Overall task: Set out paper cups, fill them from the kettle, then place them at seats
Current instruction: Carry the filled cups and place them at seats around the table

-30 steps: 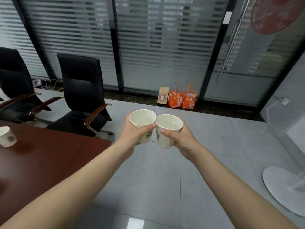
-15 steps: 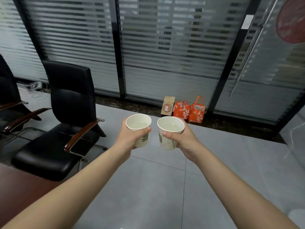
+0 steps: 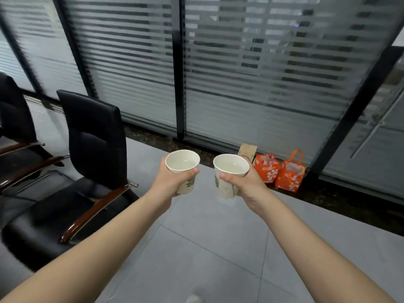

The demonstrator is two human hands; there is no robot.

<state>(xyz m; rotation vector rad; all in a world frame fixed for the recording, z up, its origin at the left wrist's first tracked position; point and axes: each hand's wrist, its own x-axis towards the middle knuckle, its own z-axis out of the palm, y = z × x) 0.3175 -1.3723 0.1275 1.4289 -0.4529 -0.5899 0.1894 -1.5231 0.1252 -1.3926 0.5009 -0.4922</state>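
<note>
Forearms come first in my view: the left forearm (image 3: 98, 248) rises from the lower left corner and the right forearm (image 3: 306, 248) from the lower right. Both are bare and stretched forward over the grey tiled floor (image 3: 207, 248).

At their ends I see the two hands held at about the same height, near each other but apart. The left hand (image 3: 171, 183) grips the left paper cup (image 3: 182, 159) around its wall. Its fingers (image 3: 194, 171) are curled round the cup, with the thumb lying across the side that faces me, just under the rim. The right hand (image 3: 248, 182) holds the right paper cup (image 3: 230, 165) the same way, thumb pressed on the near wall and the rest wrapped round the far side.

Both cups stand upright, white with a green print low on the wall, and each carries a pale liquid well below the rim. They do not touch, and a strip of floor shows between them. Both hang in the air above the tiles.

To the left I see a black office chair (image 3: 91, 149) with brown wooden armrests, its near armrest below and left of the left hand. A second black chair (image 3: 15, 114) sits further left, cut by the frame edge and blurred.

Beyond the right cup, on the dark floor strip at the foot of the wall, a brown paper bag (image 3: 248, 150) leans against the glass, partly hidden by the right hand. Just beside it stand two orange bags (image 3: 266, 169). Behind everything runs a glass partition (image 3: 251, 73) with frosted horizontal stripes, divided by black frame posts (image 3: 180, 73).
</note>
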